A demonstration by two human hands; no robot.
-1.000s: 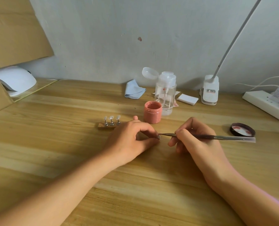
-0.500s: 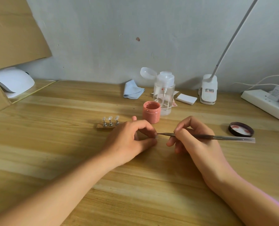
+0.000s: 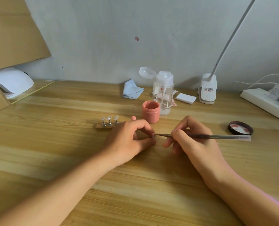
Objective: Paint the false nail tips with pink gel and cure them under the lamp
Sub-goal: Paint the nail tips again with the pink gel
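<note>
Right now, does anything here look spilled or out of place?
Nothing spilled. The round black lid lies upturned, pink-smeared inside, right of the open pink gel jar; the clear pump bottle's cap stands flipped open.

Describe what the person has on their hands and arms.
Nothing worn shows. The left hand and right hand are bare: no gloves, rings, watch or bracelet, and no sleeve reaches into the frame on either arm.
</note>
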